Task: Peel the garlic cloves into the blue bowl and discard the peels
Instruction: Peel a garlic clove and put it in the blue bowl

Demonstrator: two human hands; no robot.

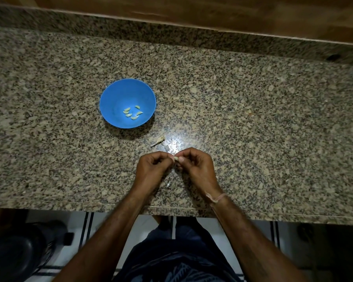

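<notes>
Granite bench (253, 119), dim light, speckled.

Nearest: left hand (151, 167) and right hand (194, 165), on the near side of the blue bowl (110, 94) and to its right. Fingers (181, 159) of both are curled, pinching one garlic clove (176, 158) between them.

Peel scraps (158, 141): three counted. Two lie between hands and bowl, one nearer than the hands.

Farthest: one bowl, holding about six peeled cloves (134, 117); count uncertain by one.

Risks (judged):
- The clove is small, so a hard tug could flick it off the bench edge.
- Skin bits may cling and drop into the bowl.
- Pale scraps blend into the speckle and may be missed at discard.
</notes>
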